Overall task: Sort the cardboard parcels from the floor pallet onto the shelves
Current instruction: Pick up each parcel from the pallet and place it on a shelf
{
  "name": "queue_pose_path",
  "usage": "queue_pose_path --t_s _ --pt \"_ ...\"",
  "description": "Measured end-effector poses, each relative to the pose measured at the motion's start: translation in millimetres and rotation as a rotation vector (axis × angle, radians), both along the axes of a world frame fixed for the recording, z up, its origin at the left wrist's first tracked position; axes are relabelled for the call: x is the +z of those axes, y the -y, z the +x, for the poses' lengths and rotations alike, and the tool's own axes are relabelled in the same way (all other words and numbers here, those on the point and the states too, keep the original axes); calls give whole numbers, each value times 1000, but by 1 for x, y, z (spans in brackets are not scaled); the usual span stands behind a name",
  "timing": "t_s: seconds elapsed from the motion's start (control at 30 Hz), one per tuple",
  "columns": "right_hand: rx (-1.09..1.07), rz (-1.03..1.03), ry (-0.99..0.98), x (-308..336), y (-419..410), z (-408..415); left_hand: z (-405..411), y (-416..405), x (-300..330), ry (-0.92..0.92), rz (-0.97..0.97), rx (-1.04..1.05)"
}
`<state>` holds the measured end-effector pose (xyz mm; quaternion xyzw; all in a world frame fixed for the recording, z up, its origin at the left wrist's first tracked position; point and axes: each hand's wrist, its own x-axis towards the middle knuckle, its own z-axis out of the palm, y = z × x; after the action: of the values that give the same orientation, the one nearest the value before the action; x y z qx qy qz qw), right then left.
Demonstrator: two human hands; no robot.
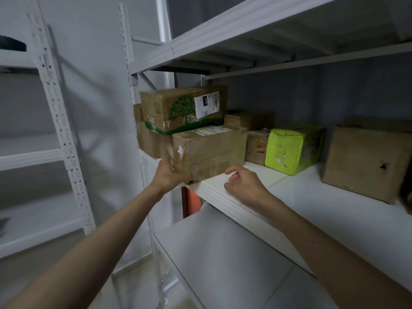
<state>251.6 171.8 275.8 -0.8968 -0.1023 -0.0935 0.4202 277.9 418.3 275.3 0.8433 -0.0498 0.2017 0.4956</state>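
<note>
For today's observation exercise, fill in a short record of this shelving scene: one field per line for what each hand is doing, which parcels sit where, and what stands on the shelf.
left hand: grips the near left corner of the front brown box
right hand: loosely curled over the shelf edge, holding nothing
tree-print box: stacked on top, white label on its right side
green parcel: right of the stack, on the same shelf
large brown box: far right
lower shelf: white board below
</note>
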Motion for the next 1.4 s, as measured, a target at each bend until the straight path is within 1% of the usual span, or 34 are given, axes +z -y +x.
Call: queue_pose_path --t_s 0.07,0.2,0.27,0.37,0.47,0.6,0.63,0.7,0.77,0.8,0.87,0.93,1.0,1.1,1.27,1.4 --pt "-1 -46 -7 5 3 16 16 -1 3 -8 -81 -8" --pt "-11 -76 -27 10 13 32 38 2 3 -91 -192 -20" --pt "-13 -77 -48 9 18 32 45 8 -2 -93 -182 6" --pt "-26 -68 -72 6 25 28 51 17 -9 -44 -149 71" --pt "-49 -27 -74 3 33 20 48 19 -12 -8 -137 92" --pt "-67 84 -55 2 39 5 28 23 -11 74 -45 76" --pt "-74 155 -54 3 38 -1 20 25 -10 106 -9 73" --pt "-69 413 -95 10 34 -17 -2 29 -6 194 85 54" --pt "-38 663 -157 19 32 -39 -28 34 -3 308 186 13" --pt "-12 754 -177 24 32 -52 -42 36 -1 362 227 -3" --pt "38 898 -202 30 33 -83 -69 39 2 455 276 -23" --pt "47 977 -199 34 35 -117 -96 43 3 534 292 -54" --pt "30 991 -165 34 38 -152 -121 47 1 587 287 -95" --pt "-18 977 -99 32 46 -209 -156 58 -7 610 241 -161" --pt "-143 981 -11 20 67 -312 -211 89 -39 624 50 -294" --pt "-333 982 124 2 92 -402 -271 125 -75 585 -144 -567"
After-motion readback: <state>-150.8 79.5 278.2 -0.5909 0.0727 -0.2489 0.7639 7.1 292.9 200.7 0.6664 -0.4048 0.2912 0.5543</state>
